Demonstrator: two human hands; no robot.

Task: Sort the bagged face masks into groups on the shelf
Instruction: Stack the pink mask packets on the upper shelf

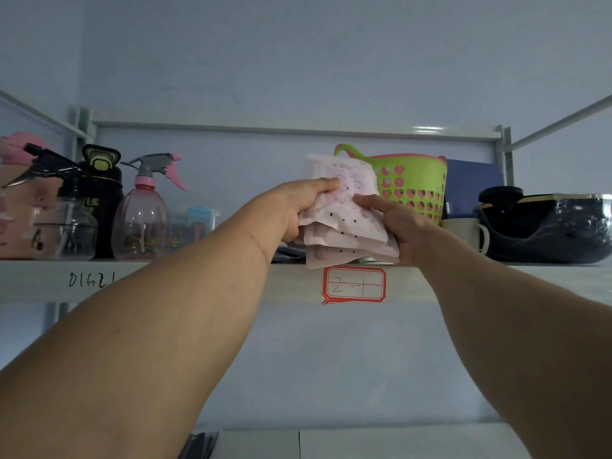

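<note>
both hands up at the shelf [198, 279] edge. left hand [299, 207] and right hand [399, 226] each grip a side of a fanned bunch of pink bagged face masks [344, 213], fingers curled round it, just above the red label [353, 284]. green basket [410, 183] behind, spray bottles [142, 217] off left.

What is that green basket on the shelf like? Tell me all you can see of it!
The green basket looks like plastic, with pink trim on its rim, a looping green handle at its left and rows of heart-shaped holes showing pink. It stands upright on the shelf, behind the pink mask bags that hide its left side. A pale mug stands in front of it at the right. Neither hand clearly touches it. What is inside cannot be seen.
</note>
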